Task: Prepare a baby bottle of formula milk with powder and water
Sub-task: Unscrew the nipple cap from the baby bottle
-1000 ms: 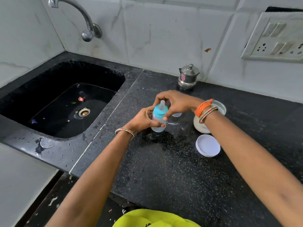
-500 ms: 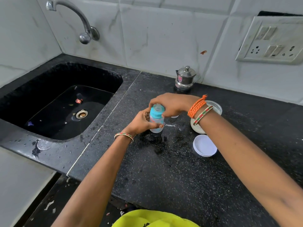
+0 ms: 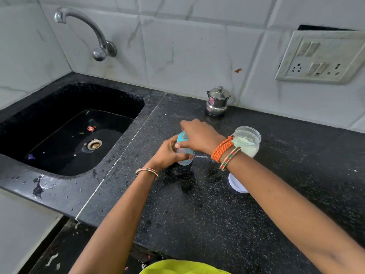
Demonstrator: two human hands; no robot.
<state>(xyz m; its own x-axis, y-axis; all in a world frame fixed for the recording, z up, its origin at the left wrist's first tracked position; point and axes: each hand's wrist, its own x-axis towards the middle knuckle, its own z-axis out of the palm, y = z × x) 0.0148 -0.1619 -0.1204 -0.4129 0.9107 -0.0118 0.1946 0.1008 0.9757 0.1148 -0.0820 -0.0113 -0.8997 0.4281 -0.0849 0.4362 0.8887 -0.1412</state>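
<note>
A small clear baby bottle (image 3: pixel 185 157) with a blue collar stands upright on the black granite counter (image 3: pixel 207 210). My left hand (image 3: pixel 167 153) wraps around its body from the left. My right hand (image 3: pixel 197 135) covers the top, fingers closed over the blue collar and teat, which are mostly hidden. To the right, behind my right wrist, stands an uncapped clear jar of white powder (image 3: pixel 247 142). Its white lid (image 3: pixel 236 183) lies flat on the counter nearer to me, partly hidden by my right forearm.
A small lidded steel pot (image 3: pixel 217 101) stands at the back against the tiled wall. A black sink (image 3: pixel 65 133) with a curved tap (image 3: pixel 88 30) above it fills the left. A switch and socket plate (image 3: pixel 322 56) is on the right wall. The counter surface looks wet around the bottle.
My right hand has lowered further over the bottle's top, so the teat that showed a second ago is now covered. The bottle and left hand stay in place. The camera has tilted slightly.
</note>
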